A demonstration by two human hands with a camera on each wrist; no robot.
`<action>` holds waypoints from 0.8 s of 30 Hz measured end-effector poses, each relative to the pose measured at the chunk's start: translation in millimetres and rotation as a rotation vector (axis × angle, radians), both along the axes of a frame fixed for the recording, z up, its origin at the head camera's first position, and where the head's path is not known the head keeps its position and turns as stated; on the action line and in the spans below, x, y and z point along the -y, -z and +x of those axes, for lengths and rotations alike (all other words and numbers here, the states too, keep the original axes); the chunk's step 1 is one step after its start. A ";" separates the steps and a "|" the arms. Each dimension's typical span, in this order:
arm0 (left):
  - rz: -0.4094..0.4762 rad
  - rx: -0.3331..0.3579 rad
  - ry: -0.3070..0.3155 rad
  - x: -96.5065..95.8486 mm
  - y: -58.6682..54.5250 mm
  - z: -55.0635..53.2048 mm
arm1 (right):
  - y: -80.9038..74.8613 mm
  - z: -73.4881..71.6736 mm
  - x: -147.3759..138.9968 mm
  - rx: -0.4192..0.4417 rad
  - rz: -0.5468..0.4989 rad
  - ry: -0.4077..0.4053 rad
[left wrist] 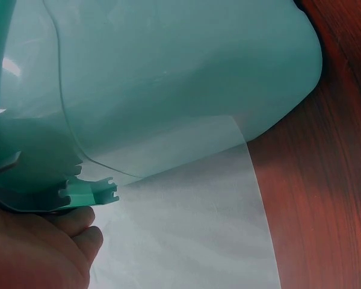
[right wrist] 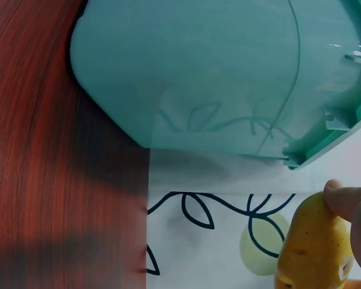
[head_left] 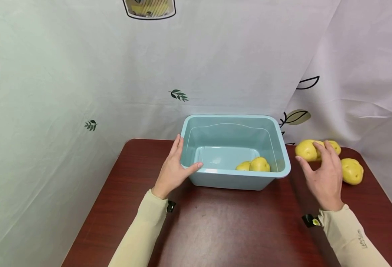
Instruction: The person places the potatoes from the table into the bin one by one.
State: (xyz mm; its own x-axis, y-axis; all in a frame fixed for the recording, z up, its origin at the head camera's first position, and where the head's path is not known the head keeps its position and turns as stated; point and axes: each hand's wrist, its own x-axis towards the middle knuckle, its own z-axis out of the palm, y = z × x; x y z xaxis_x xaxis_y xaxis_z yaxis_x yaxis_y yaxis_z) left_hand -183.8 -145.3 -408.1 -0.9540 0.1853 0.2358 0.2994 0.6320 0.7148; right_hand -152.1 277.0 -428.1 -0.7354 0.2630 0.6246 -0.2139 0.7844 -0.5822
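A light blue plastic tub (head_left: 236, 181) stands at the back of the table, with two yellow potatoes (head_left: 260, 164) inside at its front right. My left hand (head_left: 174, 167) holds the tub's front left corner, thumb over the rim and fingers along the outside. In the left wrist view, its fingertips (left wrist: 89, 241) show right at the rim's underside. To the right of the tub, my right hand (head_left: 326, 178) grips a yellow potato (head_left: 306, 150) between thumb and fingers. The right wrist view shows this potato (right wrist: 313, 244) close to the tub's rim.
Behind the right hand, another potato (head_left: 335, 147) is partly hidden near the table's back edge. One more potato (head_left: 352, 171) lies right of that hand. A pale patterned cloth (head_left: 232, 66) hangs behind the dark red wooden table (head_left: 242, 226).
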 end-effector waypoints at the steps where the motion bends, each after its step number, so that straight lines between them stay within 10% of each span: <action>1: 0.000 0.000 0.000 0.0 0.0 0.0 | -0.5 -0.1 0.4 -0.005 0.003 -0.002; 24: 0.008 -0.004 0.008 0.3 0.6 -0.5 | -11.5 2.8 9.9 -0.063 0.005 -0.030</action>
State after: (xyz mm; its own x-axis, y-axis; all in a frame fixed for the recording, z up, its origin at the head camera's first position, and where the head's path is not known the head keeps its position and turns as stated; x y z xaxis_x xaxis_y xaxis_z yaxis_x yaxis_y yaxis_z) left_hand -184.3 -145.6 -408.7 -0.9515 0.1904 0.2416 0.3073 0.6237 0.7187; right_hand -149.3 267.1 -416.6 -0.7021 0.2385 0.6709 -0.2734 0.7797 -0.5633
